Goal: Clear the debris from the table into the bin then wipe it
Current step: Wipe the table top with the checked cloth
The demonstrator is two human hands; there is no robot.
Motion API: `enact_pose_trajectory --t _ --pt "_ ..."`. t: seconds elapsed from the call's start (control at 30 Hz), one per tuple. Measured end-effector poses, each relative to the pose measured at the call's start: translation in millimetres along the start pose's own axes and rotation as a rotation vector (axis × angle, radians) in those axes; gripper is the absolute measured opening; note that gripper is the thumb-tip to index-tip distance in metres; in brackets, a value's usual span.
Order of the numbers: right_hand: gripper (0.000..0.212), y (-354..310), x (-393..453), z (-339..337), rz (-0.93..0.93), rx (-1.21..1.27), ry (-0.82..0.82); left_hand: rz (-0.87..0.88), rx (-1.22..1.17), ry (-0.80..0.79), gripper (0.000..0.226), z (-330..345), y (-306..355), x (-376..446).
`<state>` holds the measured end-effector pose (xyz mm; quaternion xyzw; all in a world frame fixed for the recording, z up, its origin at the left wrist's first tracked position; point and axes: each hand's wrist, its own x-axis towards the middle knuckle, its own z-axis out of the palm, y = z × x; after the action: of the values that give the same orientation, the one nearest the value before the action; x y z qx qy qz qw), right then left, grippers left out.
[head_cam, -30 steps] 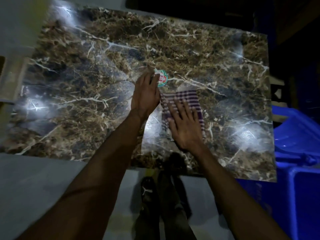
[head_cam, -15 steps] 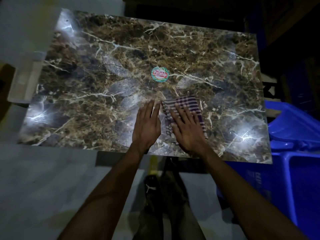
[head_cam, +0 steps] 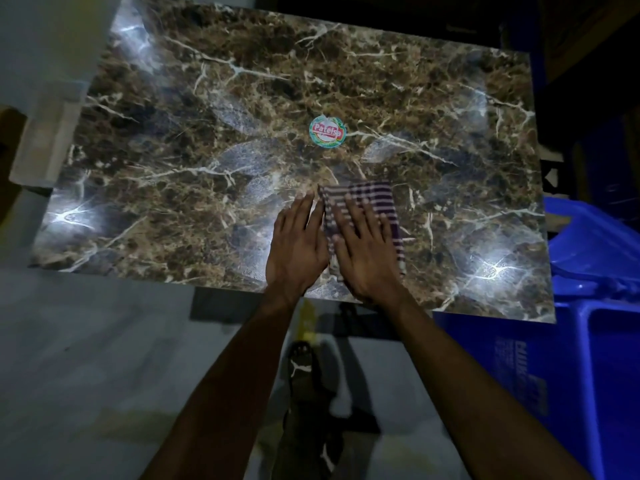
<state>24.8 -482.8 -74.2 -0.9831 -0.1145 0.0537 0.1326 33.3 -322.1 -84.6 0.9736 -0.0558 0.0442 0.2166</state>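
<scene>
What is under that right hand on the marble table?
A striped purple and white cloth lies under the right hand, flat on the marble table. The left hand rests beside it on bare marble. Whatever lies beneath the cloth is covered.

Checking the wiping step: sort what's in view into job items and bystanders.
Job: striped cloth under the flat right hand; left hand flat beside it; marble-pattern table; blue bin.
Bystanders: round sticker; shoes on the floor.

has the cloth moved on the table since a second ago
Yes. The cloth, under the right hand, has slid toward the table's near edge, away from the round sticker it nearly touched.
</scene>
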Motion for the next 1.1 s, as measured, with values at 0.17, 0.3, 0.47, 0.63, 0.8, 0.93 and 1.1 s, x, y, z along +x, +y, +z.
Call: enact_pose_trajectory --t 0.17,0.3,0.47,0.63,0.8,0.93,1.1 --pt "0.058 39 -42 -8 0.042 -0.013 -0.036 0.031 0.014 0.032 0.05 1 -2 0" --pt "0.059 27 -7 3 0.254 0.018 0.055 0.029 -0.005 0.046 0.049 5 -4 -1" --pt "0.059 -4 -8 19 0.078 0.008 0.065 0.037 -0.028 0.044 0.049 8 -7 1" --pt "0.057 15 -67 15 -0.003 -0.015 0.029 0.028 -0.055 0.024 0.047 8 -7 0" --pt "0.062 12 -29 10 0.317 0.036 0.106 0.029 -0.045 0.031 0.049 8 -10 0" --pt "0.061 -15 -15 16 0.19 0.033 0.086 0.031 -0.064 0.048 0.047 7 -8 -1" --pt "0.057 13 -66 12 -0.001 0.007 0.019 0.016 -0.084 0.05 0.048 12 -10 2"
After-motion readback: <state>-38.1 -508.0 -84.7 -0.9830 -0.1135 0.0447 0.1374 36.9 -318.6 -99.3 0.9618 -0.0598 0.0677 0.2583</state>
